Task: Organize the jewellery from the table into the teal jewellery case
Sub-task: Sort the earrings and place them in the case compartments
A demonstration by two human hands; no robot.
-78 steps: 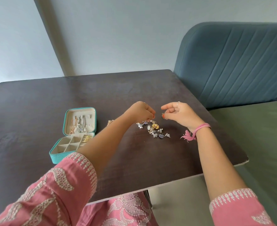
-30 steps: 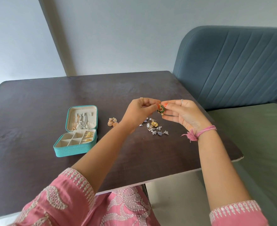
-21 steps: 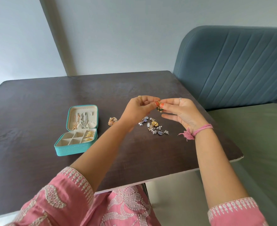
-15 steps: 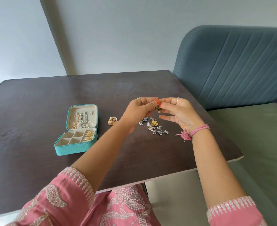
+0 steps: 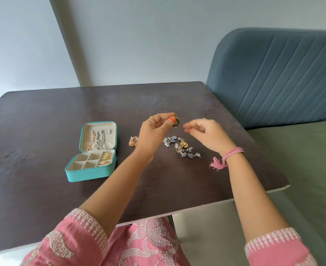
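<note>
The teal jewellery case [image 5: 90, 173] lies open on the left of the dark table [image 5: 43, 116], with chains in its lid and gold pieces in its right compartments. Raised above the table, my left hand [image 5: 154, 129] pinches a small green earring [image 5: 176, 122] between thumb and fingertips. Just to its right hovers my right hand [image 5: 206, 135], blurred, fingers loosely curled, holding nothing that I can see. Beneath both hands a pile of silver, blue and gold earrings [image 5: 183, 147] lies on the table. A pair of rose-gold dome earrings [image 5: 133, 142] sits between the case and my left wrist.
A blue padded seat back [image 5: 277, 77] and green cushion [image 5: 302, 160] stand right of the table. The table's front edge [image 5: 196, 208] runs close to my lap. A grey wall rises behind.
Both hands held the green earring together; now my right hand has let go and drawn away to the right, leaving the earring in my left hand.
</note>
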